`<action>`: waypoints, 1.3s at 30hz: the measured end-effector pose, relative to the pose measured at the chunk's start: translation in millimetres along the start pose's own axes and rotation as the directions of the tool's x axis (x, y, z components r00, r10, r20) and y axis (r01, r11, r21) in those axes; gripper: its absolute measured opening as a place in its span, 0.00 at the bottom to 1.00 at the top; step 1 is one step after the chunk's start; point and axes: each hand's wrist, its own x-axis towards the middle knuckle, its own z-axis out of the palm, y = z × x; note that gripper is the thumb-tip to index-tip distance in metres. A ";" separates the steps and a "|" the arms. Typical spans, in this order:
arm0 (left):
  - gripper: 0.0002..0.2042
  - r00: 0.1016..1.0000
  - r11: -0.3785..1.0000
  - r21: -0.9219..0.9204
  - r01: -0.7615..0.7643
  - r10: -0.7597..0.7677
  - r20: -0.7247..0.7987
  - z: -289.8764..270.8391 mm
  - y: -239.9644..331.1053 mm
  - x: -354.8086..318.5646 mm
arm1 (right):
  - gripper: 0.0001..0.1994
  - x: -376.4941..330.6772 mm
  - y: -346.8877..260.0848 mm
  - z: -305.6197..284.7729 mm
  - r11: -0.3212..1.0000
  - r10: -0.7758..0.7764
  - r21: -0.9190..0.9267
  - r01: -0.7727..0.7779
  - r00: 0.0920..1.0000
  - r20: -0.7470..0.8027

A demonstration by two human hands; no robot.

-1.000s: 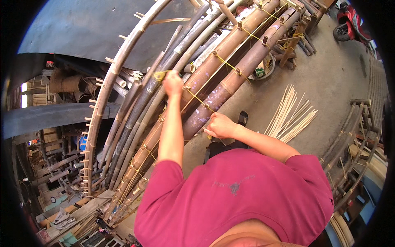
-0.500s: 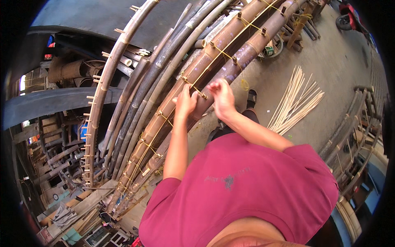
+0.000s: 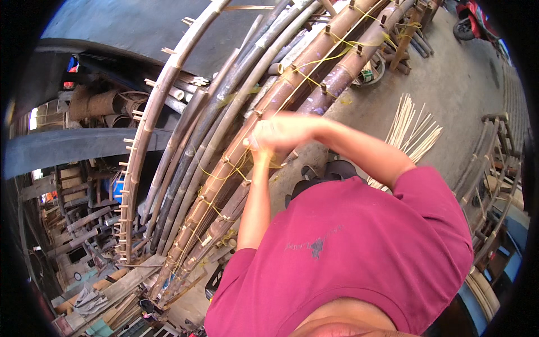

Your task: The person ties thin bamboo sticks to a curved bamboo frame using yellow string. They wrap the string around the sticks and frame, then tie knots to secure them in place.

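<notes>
Two brown bamboo poles, a left pole (image 3: 247,132) and a right pole (image 3: 339,74), run side by side with short pegs standing in them. Thin yellow twine (image 3: 314,60) crosses between the pegs and trails loose in places. Over the left pole my hands meet. My left hand (image 3: 260,147) looks closed, mostly covered by the other hand, with yellow strands beside it; what it grips cannot be made out. My right hand (image 3: 283,128) lies across it, smeared by motion, its fingers unclear.
A curved pegged bamboo pole (image 3: 147,121) and several darker poles (image 3: 210,121) lie to the left. Pale thin sticks (image 3: 412,132) are spread on the concrete floor (image 3: 443,78) at right. Bamboo frames (image 3: 494,168) stand farther right; a red motorbike (image 3: 474,22) is at the far right.
My right hand has swung left from beside the right pole onto my left hand. My left hand has shifted slightly down. More loose yellow twine shows along the poles.
</notes>
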 end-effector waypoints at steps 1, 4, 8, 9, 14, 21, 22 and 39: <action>0.11 0.998 0.996 0.074 -0.049 0.046 0.033 -5.1 11.2 0.4 | 0.21 -34.9 -0.8 12.0 0.987 0.120 -0.124 -0.100 0.979 0.166; 0.12 0.997 0.997 0.007 0.072 -0.072 0.012 -3.5 12.8 2.2 | 0.22 -118.3 84.6 80.5 0.805 -0.104 -0.586 0.087 0.995 0.005; 0.10 0.999 0.850 -0.525 0.043 -0.041 0.015 -35.8 53.9 58.7 | 0.20 -100.9 79.4 86.5 0.949 -0.017 -0.312 -0.031 0.988 -0.152; 0.11 0.999 0.953 -0.303 -0.024 0.011 -0.047 -47.0 69.9 83.3 | 0.20 -104.2 79.0 88.2 0.950 0.033 -0.301 -0.081 0.986 -0.162; 0.14 0.995 0.984 0.153 0.093 -0.086 -0.054 3.1 -33.5 131.6 | 0.19 -116.1 81.4 86.7 0.820 -0.094 -0.571 0.019 0.990 -0.101; 0.14 0.988 0.986 -0.071 0.152 -0.154 -0.025 -93.0 -118.0 166.6 | 0.10 -122.3 67.0 104.0 0.871 0.339 0.490 0.016 0.702 -0.626; 0.09 0.962 0.936 -0.262 0.236 -0.262 -0.071 -117.0 -88.4 164.0 | 0.11 -136.2 84.8 105.5 0.858 0.380 0.507 0.083 0.563 -0.734; 0.16 0.988 0.995 -0.074 -0.073 0.082 0.131 -120.9 -116.0 -85.7 | 0.18 60.9 2.5 246.1 0.829 0.274 0.414 0.376 0.373 -0.886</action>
